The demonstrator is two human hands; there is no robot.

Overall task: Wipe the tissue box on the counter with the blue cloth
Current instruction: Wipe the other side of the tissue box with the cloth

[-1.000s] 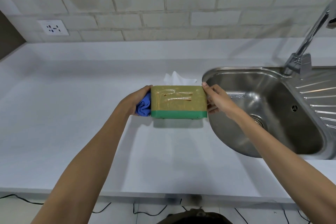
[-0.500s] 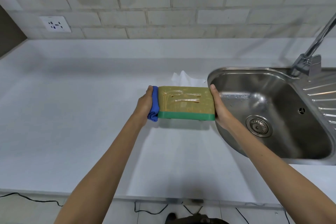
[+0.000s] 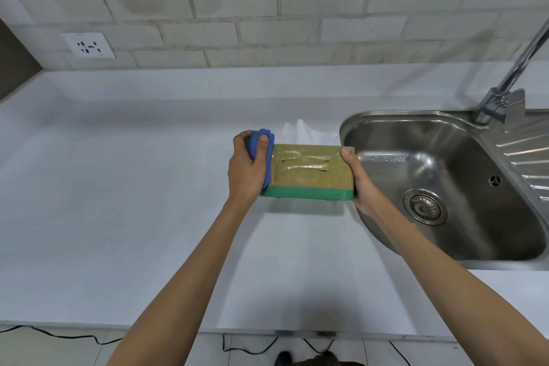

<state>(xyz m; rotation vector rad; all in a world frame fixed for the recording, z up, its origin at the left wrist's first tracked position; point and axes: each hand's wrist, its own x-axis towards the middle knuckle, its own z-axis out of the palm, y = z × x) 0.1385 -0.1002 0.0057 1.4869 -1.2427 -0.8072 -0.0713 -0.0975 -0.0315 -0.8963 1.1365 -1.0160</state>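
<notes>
The tissue box point(image 3: 309, 171) is olive-gold with a green band along its lower edge, and a white tissue point(image 3: 300, 132) sticks out behind it. It is tilted so its broad face looks at me, just left of the sink. My left hand point(image 3: 248, 171) grips the bunched blue cloth point(image 3: 264, 154) and presses it against the box's left end, near the top corner. My right hand point(image 3: 359, 178) holds the box's right end, thumb on the upper corner.
A steel sink point(image 3: 445, 184) with a drain and a tap point(image 3: 505, 98) lies directly right of the box. The white counter point(image 3: 118, 187) stretches left to a wall socket point(image 3: 88, 45). The counter's front edge point(image 3: 237, 328) runs below my forearms, with cables on the floor.
My left hand has slid the blue cloth up the box's left end, from the lower part to the top corner. The right hand keeps its hold on the right end.
</notes>
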